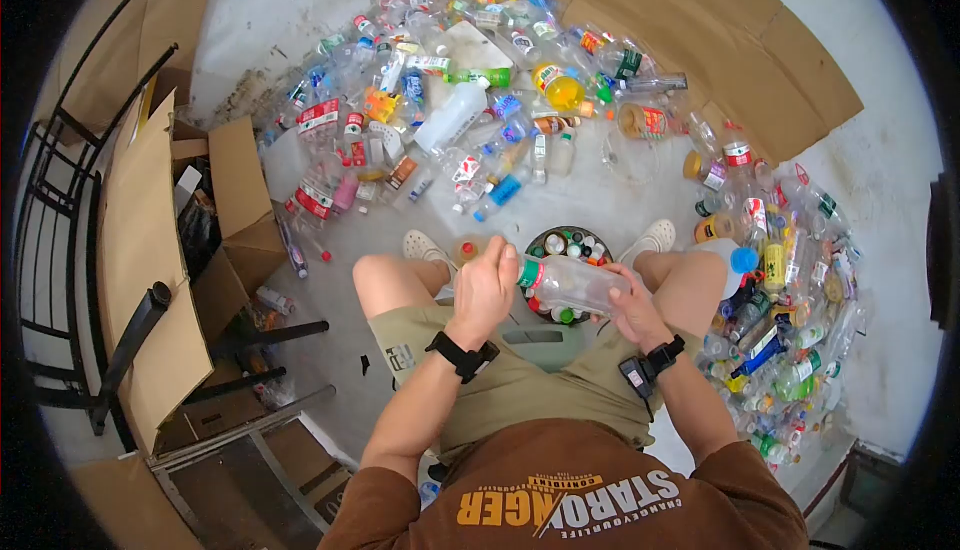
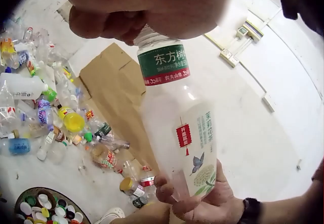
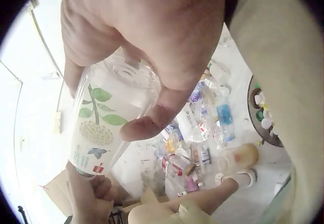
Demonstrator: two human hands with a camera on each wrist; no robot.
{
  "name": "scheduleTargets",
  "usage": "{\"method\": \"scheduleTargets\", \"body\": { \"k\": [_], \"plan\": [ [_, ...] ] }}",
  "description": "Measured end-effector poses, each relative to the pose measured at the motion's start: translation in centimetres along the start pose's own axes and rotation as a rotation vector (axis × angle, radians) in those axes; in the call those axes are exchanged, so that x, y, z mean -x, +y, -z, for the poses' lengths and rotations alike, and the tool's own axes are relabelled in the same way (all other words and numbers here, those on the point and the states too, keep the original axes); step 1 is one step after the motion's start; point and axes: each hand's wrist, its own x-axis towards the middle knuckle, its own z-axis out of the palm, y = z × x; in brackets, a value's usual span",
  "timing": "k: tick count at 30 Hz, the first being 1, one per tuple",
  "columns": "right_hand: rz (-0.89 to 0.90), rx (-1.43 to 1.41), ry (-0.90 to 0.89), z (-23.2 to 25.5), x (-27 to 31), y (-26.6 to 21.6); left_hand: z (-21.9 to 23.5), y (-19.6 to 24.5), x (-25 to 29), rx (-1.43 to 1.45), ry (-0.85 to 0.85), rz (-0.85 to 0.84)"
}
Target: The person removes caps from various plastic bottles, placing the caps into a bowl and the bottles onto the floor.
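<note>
A clear plastic bottle (image 1: 575, 285) is held sideways over the person's lap. My left hand (image 1: 485, 290) curls its fingers round the mouth end; in the left wrist view, neck threads show just below the fingers, and the very top is hidden by them. At the other end my right hand (image 1: 638, 307) grips the base, thumb on one side. The bottle's neck band (image 2: 164, 64) is green and red, and its body label (image 2: 195, 153) carries a butterfly and a white flower. Below the bottle stands a round basin (image 1: 565, 229) of loose bottle caps (image 2: 43, 201).
Heaped empty bottles (image 1: 480, 150) spread in an arc ahead and round to the right (image 1: 790, 330). Flattened cardboard (image 1: 700, 30) lies behind them. To the left stand a cardboard box (image 1: 245, 190) and a black metal rack (image 1: 60, 210). A loose jar (image 1: 467, 250) lies by the left shoe.
</note>
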Motion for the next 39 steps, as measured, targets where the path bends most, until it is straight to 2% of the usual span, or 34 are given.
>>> {"method": "scheduleTargets", "body": {
  "k": [8,11,14,17,18,20,21,25,28,32,35,37,39],
  "plan": [
    [0.060,0.052,0.042,-1.0,0.0,-0.3,-0.8,-0.9,-0.7,0.042,0.022,0.060],
    [0.077,0.152,0.061,-1.3,0.0,-0.4,-0.8,-1.3,-0.5,0.073,0.017,0.090],
    [-0.134,0.054,0.088,-1.0,-0.6,-0.8,0.1,-1.8,-0.2,0.017,-0.046,0.024],
    [-0.516,-0.181,0.098,-0.1,-1.7,-0.2,2.4,-0.7,-0.6,-0.051,-0.012,-0.483],
    [-0.597,-0.177,0.213,-2.0,-1.5,-1.0,3.2,-0.3,-0.7,-0.080,-0.053,-0.545],
    [-0.693,-0.311,-0.011,-0.3,-2.0,-0.2,4.6,0.1,-0.9,-0.136,-0.131,-0.662],
    [-0.740,-0.374,-0.126,-0.1,-2.3,0.0,4.6,0.1,-0.9,-0.159,-0.133,-0.630],
    [-0.665,-0.359,0.115,-0.7,-2.8,0.8,3.6,-0.3,-0.5,-0.195,-0.123,-0.506],
    [-0.614,-0.327,-0.005,0.7,-3.0,1.5,2.9,-0.6,-0.7,-0.166,-0.099,-0.428],
    [-0.516,-0.303,0.079,0.7,-3.0,1.8,2.0,-1.1,-0.6,-0.122,-0.042,-0.297],
    [-0.401,-0.140,0.095,0.1,-2.9,1.1,1.4,-1.5,-0.5,-0.174,-0.078,-0.064],
    [-0.296,-0.041,0.127,-0.8,-2.8,0.8,1.3,-1.5,-0.3,-0.147,-0.027,-0.041],
    [-0.337,-0.063,0.202,-1.6,-2.7,0.6,1.1,-1.5,0.1,-0.136,0.002,-0.035]
  ]
}}
